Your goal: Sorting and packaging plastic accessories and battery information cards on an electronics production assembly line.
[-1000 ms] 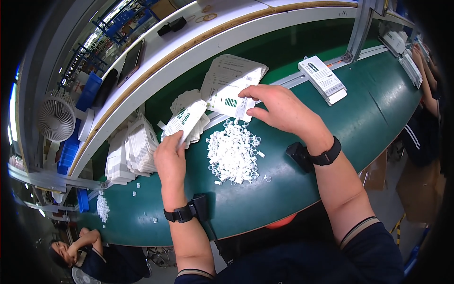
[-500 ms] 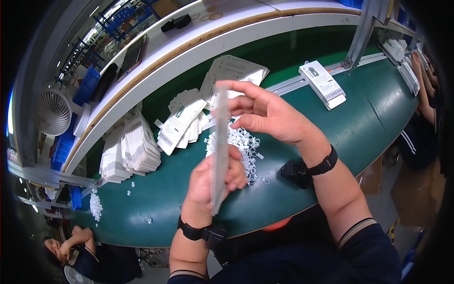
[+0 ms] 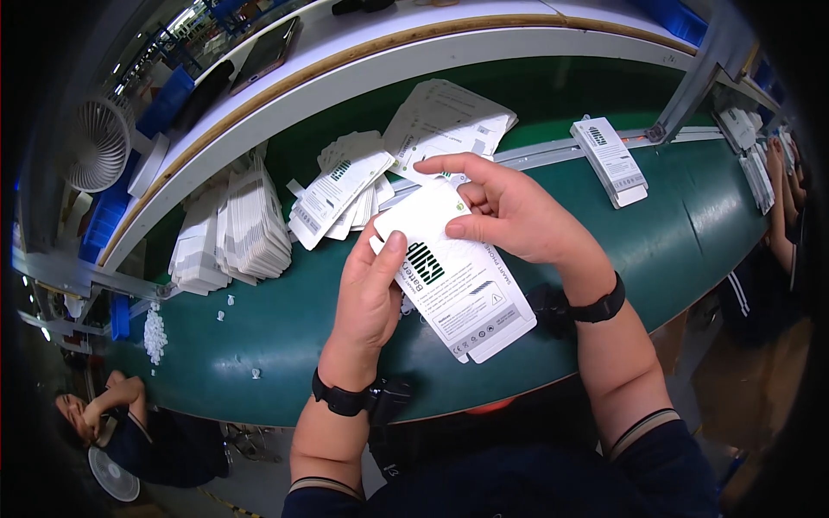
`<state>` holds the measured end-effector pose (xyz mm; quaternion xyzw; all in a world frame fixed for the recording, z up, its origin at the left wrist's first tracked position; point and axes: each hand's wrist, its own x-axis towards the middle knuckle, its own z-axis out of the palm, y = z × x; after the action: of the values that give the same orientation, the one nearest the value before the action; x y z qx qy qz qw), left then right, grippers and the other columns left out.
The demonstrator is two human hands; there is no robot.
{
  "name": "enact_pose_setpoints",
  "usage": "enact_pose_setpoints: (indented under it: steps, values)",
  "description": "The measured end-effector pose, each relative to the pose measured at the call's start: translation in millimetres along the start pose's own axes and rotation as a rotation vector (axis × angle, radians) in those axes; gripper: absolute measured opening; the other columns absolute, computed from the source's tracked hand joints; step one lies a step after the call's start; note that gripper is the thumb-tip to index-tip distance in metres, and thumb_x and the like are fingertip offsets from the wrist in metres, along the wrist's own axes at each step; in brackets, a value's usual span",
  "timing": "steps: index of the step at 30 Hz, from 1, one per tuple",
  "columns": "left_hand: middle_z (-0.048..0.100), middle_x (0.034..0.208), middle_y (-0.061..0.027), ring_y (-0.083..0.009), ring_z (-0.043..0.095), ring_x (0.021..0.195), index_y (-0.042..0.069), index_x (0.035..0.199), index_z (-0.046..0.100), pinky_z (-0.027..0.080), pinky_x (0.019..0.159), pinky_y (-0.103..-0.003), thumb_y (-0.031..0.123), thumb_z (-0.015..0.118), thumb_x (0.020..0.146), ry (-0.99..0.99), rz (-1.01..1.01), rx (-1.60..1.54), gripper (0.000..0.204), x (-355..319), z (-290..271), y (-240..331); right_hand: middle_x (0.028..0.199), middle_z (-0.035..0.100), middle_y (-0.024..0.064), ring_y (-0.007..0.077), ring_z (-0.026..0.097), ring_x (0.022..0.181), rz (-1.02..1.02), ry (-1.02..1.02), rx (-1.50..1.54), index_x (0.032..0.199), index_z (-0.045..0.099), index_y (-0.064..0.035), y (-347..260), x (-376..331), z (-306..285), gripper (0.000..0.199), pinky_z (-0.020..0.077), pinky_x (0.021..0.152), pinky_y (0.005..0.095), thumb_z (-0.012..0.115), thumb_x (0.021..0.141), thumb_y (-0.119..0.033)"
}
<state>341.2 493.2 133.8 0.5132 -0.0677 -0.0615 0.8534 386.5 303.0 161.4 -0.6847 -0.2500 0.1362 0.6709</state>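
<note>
In the centre of the frame both hands hold one flat white package (image 3: 458, 281) with green and black print, long and rectangular, tilted so its lower end points to the lower right. It is lifted above the green conveyor belt (image 3: 691, 233). Above it, in the upper middle, a loose heap of similar white packages (image 3: 345, 186) lies on the belt, and beside them, to the upper left, stand tight stacks of white flat cartons (image 3: 229, 233). One more white package (image 3: 609, 160) lies alone at the upper right (near a grey metal post). Small white plastic pieces (image 3: 154, 332) are scattered at the left edge.

The left hand (image 3: 371, 289) is closed on the package's left edge, the thumb pressing on its face. The right hand (image 3: 509, 211) pinches the upper end, index finger stretched out over the top. Both wrists wear black bands.
</note>
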Motion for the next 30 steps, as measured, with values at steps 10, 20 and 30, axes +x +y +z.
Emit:
enact_pose_setpoints:
  steps: [10, 20, 30]
  values:
    - [0.062, 0.101, -0.0069, -0.0104, 0.062, 0.091, 0.003, 0.113, 0.050, 0.050, 0.080, -0.025, 0.025, 0.044, 0.101, -0.021, -0.129, -0.077, 0.026, 3.7, -11.7, -5.6, 0.078, 0.053, -0.0028, 0.0057, 0.043, 0.066, -0.046, -0.012, -0.204, 0.118, 0.063, -0.0082, 6.9, 2.6, 7.8, 0.042, 0.0360, 0.059, 0.0202, 0.067, 0.078, 0.002]
    - [0.061, 0.098, -0.0039, -0.0066, 0.059, 0.086, 0.005, 0.113, 0.051, 0.047, 0.077, -0.022, 0.024, 0.044, 0.101, -0.092, -0.231, -0.003, 0.023, 2.1, -6.4, -11.3, 0.101, 0.059, 0.0079, 0.0196, 0.060, 0.083, -0.287, 0.016, -0.538, 0.088, 0.062, -0.0026, 15.1, 3.6, 10.0, 0.010, 0.0483, 0.072, 0.0289, 0.067, 0.080, -0.004]
    - [0.064, 0.105, -0.0180, -0.0245, 0.067, 0.092, -0.005, 0.118, 0.051, 0.055, 0.082, -0.033, 0.019, 0.046, 0.096, 0.022, -0.065, -0.151, 0.033, 15.9, -50.0, 25.6, 0.075, 0.064, 0.0108, 0.0200, 0.062, 0.069, -0.041, 0.171, -0.669, 0.087, 0.061, 0.0011, 22.8, 3.7, -32.6, 0.008, 0.0484, 0.064, 0.0300, 0.062, 0.079, 0.002]
